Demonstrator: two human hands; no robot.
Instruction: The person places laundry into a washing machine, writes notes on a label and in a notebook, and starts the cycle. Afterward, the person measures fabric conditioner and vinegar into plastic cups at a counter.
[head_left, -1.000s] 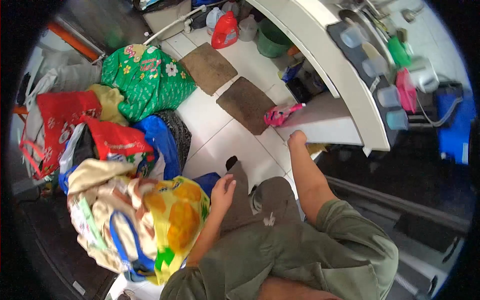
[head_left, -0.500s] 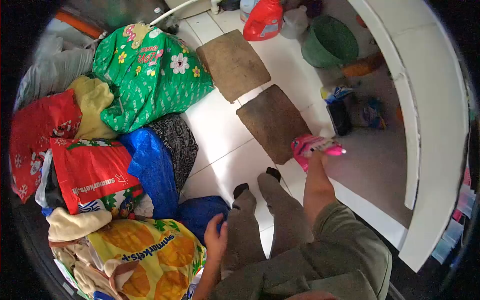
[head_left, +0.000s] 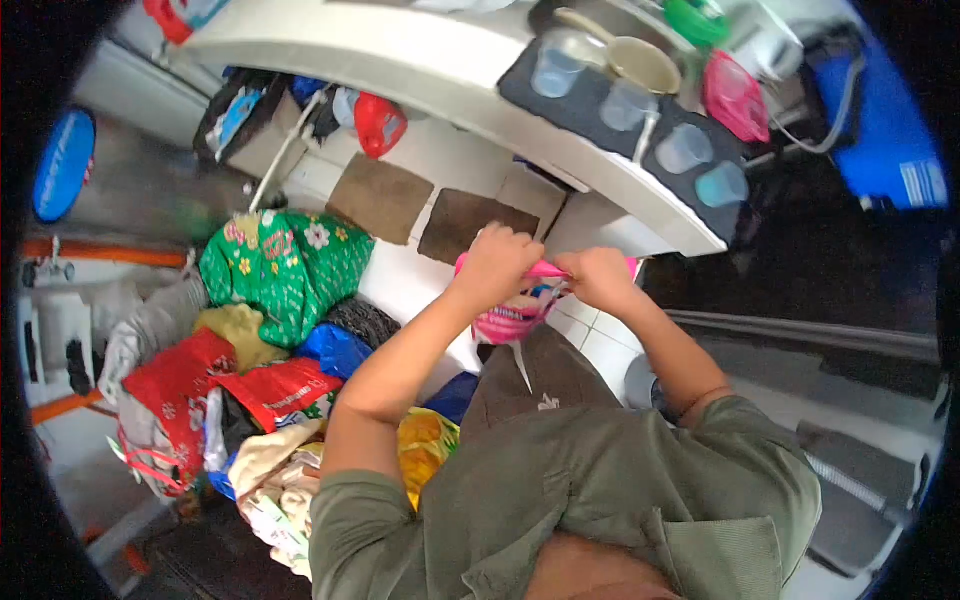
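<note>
In front of my waist, a pink printed plastic pouch [head_left: 510, 322] hangs between both hands. My left hand [head_left: 500, 262] is closed on its top edge at the left, knuckles up. On the other side of the same edge, my right hand [head_left: 598, 280] grips with thumb and fingers pinched together. The top edge is pulled taut between them; I cannot tell whether the pouch has an opening there. A thin white strip shows below the pouch, in front of my trousers; what it is I cannot make out.
Stuffed bags lie on the left, among them a green flowered bag [head_left: 290, 270] and a red bag [head_left: 275, 392]. Two brown mats [head_left: 380, 198] are on the tiles. A white counter [head_left: 440, 75] curves ahead, with plastic cups [head_left: 684, 148] on a dark cloth and a saucepan [head_left: 643, 65].
The pouch has moved from low at my right side to in front of me. My left hand has come up from beside the yellow bag and taken hold of it. The view has turned.
</note>
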